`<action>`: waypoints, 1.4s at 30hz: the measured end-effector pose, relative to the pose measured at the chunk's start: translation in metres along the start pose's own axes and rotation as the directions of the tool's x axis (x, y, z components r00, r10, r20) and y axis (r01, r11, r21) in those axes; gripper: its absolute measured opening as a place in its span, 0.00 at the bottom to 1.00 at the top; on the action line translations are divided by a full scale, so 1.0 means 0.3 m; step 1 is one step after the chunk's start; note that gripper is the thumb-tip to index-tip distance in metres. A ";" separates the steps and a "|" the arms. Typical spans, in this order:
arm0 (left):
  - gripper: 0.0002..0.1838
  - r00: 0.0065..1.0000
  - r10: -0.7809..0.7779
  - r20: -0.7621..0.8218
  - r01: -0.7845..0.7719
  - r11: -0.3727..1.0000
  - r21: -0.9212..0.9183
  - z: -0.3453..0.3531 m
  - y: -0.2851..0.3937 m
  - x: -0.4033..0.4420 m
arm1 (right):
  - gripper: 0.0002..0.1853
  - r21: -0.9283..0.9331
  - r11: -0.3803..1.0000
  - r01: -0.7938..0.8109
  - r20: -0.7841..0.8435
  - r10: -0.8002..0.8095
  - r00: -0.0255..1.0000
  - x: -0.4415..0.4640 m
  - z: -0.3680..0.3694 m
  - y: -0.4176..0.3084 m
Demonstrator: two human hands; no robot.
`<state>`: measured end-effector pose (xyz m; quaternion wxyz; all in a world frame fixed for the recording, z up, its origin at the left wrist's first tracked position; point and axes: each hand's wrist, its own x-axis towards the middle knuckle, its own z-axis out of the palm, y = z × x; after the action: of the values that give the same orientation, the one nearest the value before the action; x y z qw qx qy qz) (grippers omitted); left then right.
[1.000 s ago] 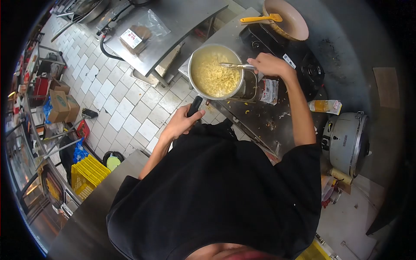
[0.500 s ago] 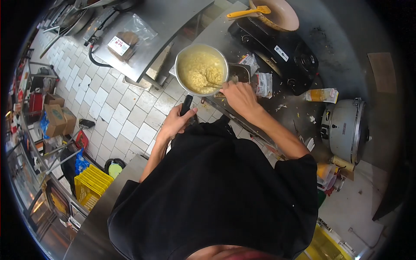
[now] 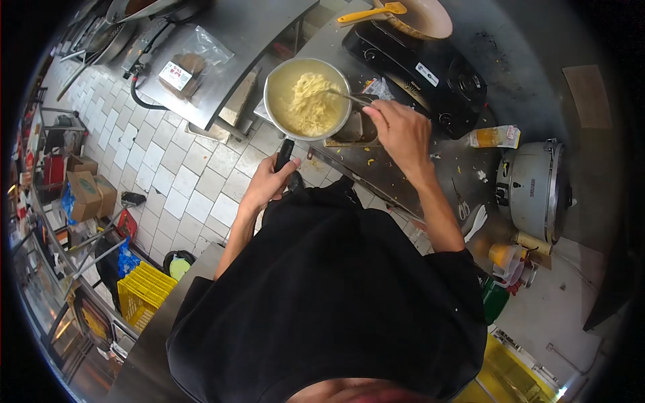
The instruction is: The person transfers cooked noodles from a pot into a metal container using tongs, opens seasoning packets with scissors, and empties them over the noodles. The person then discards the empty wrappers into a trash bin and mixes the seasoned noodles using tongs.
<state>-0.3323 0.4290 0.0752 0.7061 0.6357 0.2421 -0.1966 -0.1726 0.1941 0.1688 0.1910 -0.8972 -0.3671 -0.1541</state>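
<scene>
The table [image 3: 403, 161] carries a black stove [image 3: 420, 77]. Beside the stove, the pot [image 3: 272, 101] holds noodles [image 3: 310, 104]; the left hand [image 3: 267, 180] is closed around its black handle [image 3: 285, 153]. The right hand [image 3: 402, 131] grips a metal utensil [image 3: 351, 97], its far end among the noodles.

Metal counter [image 3: 391, 185] (scraps [image 3: 482, 176] included), black stove [image 3: 447, 93].

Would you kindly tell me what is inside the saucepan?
The saucepan holds noodles heaped in cloudy, yellowish liquid, with a metal utensil reaching into them. Its bottom is covered, so anything beneath the noodles cannot be seen.
</scene>
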 end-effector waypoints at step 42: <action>0.25 0.999 0.002 -0.037 -0.002 1.000 0.001 -0.006 -0.051 0.084 | 0.15 -0.024 0.969 -0.247 0.158 0.248 0.956 0.033 -0.194 0.234</action>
<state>-0.3211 0.4298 0.0479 0.7013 0.6400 0.2543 -0.1842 -0.1234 0.1273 0.2081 0.1771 -0.9459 -0.2658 -0.0571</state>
